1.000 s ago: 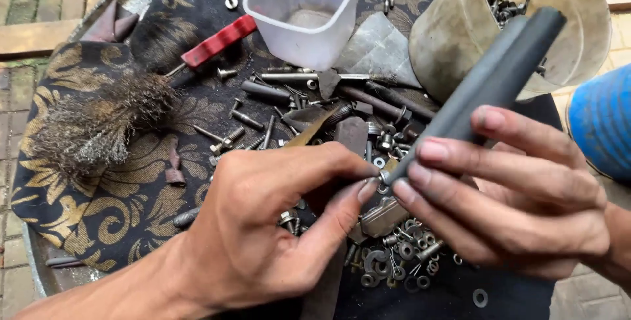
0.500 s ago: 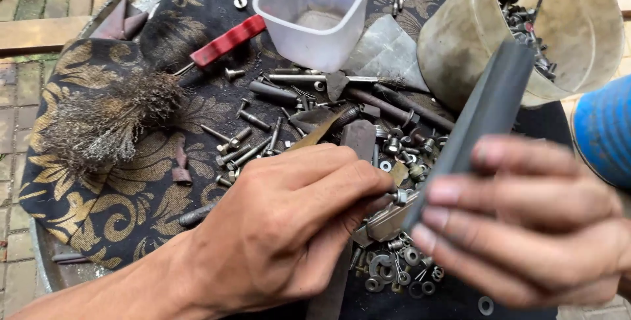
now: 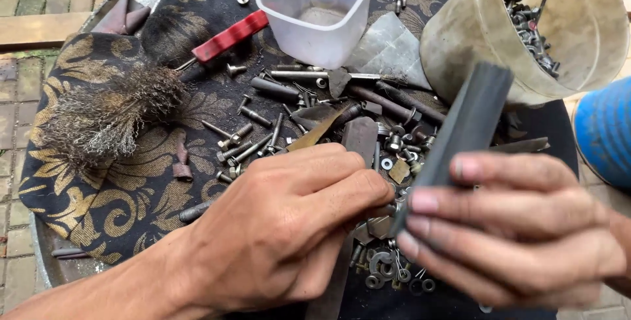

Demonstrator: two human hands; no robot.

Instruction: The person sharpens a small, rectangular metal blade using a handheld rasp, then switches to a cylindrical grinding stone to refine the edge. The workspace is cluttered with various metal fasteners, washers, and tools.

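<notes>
Item: dark grey flat bar point(image 3: 468, 123), long and straight-edged. Location: held in the right hand point(image 3: 519, 228), low end inside the grip, upper end angled up and away toward the bucket. The fingers point(image 3: 460, 201) are clamped along one face of it, stacked one above another; the thumb is hidden behind, so the counter-pressure is judged, not seen. The tilt seems to keep the bar clear of the hardware below and its lower end close to the other hand.

Item: left hand point(image 3: 289, 221). Pose: forearm entering from the lower left, wrist low, palm down over the heap, fingers curled together with the tips pinched near the bar's lower end. Whether they grip a small part cannot be told; the tips are hidden.

Item: heap of bolts, nuts and washers point(image 3: 388, 155), loose, spread on a black and gold patterned cloth point(image 3: 98, 188) that covers the round worktop, probably so small pieces neither roll nor get lost.

Item: wire brush point(image 3: 112, 113) with red handle point(image 3: 230, 36), lying at left, well apart from both hands.

Item: clear plastic tub point(image 3: 315, 11), upright, at the far edge.

Item: pale bucket point(image 3: 473, 37), tipped on its side, more hardware inside.

Item: blue container point(image 3: 605, 136), right edge, partly out of view.
</notes>
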